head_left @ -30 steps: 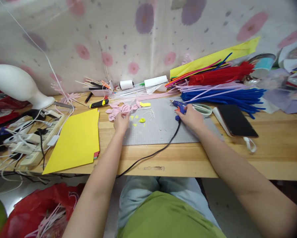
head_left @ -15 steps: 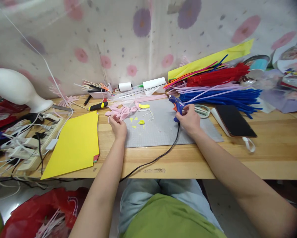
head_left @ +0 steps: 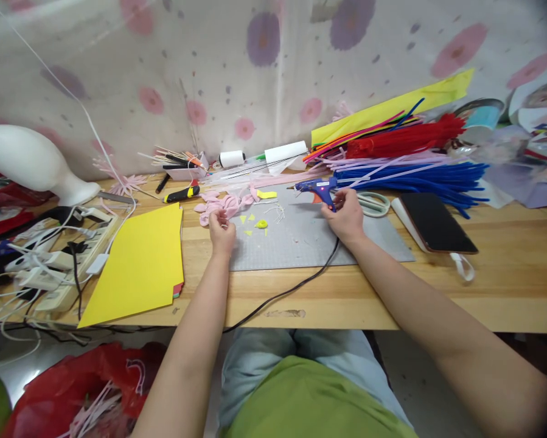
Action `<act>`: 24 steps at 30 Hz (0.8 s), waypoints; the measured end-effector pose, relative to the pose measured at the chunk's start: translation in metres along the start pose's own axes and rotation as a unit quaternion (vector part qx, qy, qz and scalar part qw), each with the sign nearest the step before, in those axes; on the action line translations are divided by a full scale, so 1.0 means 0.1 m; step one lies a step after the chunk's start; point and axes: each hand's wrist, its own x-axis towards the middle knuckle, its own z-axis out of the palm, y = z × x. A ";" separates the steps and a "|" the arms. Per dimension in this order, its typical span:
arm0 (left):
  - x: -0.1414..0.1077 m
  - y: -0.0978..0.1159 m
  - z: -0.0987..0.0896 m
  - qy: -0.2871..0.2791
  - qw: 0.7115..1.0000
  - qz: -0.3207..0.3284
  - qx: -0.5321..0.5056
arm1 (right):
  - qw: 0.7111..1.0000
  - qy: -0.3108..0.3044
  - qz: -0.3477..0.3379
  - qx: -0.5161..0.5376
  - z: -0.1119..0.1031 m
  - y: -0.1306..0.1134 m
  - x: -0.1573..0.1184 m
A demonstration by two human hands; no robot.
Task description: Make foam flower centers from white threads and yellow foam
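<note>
My right hand [head_left: 347,219] is wrapped around the handle of a blue hot glue gun [head_left: 322,186], held over the grey cutting mat [head_left: 296,243] with its nozzle pointing left. A black cord trails from the handle to the table's front edge. At the mat's left edge, my left hand [head_left: 221,233] has its fingers curled together; whatever they may hold is too small to tell. Just behind it lie pink fuzzy pieces [head_left: 227,204]. On the mat are a small round yellow piece [head_left: 261,224], several yellow triangles [head_left: 248,233], a yellow strip [head_left: 266,194] and thin white strands [head_left: 278,211].
Yellow sheets [head_left: 136,267] and a crowded power strip [head_left: 63,286] lie left, near a white foam head [head_left: 31,158]. A utility knife [head_left: 182,194] sits behind my left hand. Blue pipe cleaners [head_left: 428,182], red ones [head_left: 405,139], scissors [head_left: 373,204] and a phone [head_left: 437,222] are right.
The glue gun has turned from pointing up and away to pointing left, roughly level. My left hand has shifted slightly right, away from the pink pieces.
</note>
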 end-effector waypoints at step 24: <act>-0.01 -0.07 -0.03 0.016 0.994 -0.002 0.104 | 0.981 -0.056 -0.104 -0.157 0.10 0.17 0.02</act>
